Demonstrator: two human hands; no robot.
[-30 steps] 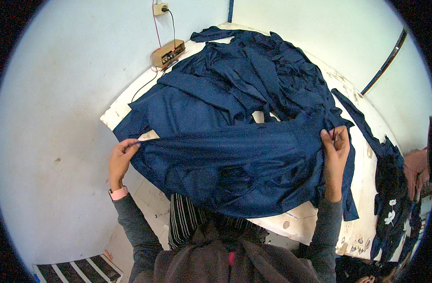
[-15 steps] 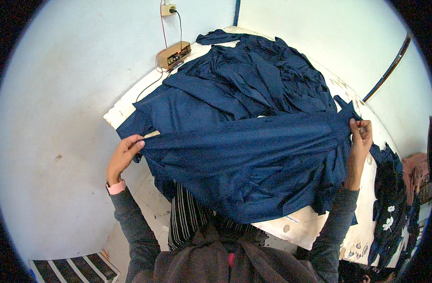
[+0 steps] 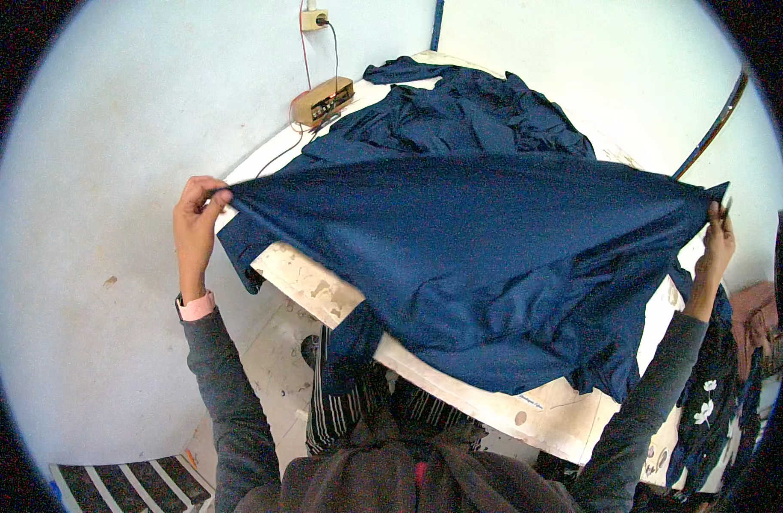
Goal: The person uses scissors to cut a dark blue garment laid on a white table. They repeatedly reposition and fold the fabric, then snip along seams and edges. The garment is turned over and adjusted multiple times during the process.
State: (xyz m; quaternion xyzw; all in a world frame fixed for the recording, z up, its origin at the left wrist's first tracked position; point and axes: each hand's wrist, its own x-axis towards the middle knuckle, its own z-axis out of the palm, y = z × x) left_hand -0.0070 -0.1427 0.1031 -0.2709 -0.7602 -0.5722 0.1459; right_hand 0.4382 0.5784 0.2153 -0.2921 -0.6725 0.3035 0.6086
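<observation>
Nearest us, black-and-white striped fabric [image 3: 317, 423] shows below the near edge of the pale, stained tabletop [image 3: 310, 278]. Over that edge we hold a navy cloth [image 3: 468, 239], its lower part resting in folds on the tabletop. Our hands are wide apart — the left hand [image 3: 195, 231] pinches one corner between thumb and fingers, the right hand [image 3: 716, 248] pinches the other, and the upper edge stretches between them. At the right lies black cloth with white flowers [image 3: 692, 432]. Behind ours sits a crumpled navy heap [image 3: 485, 120]; farther left, by the wall, a brown box [image 3: 321, 101] with wires, below a socket [image 3: 313, 19].
</observation>
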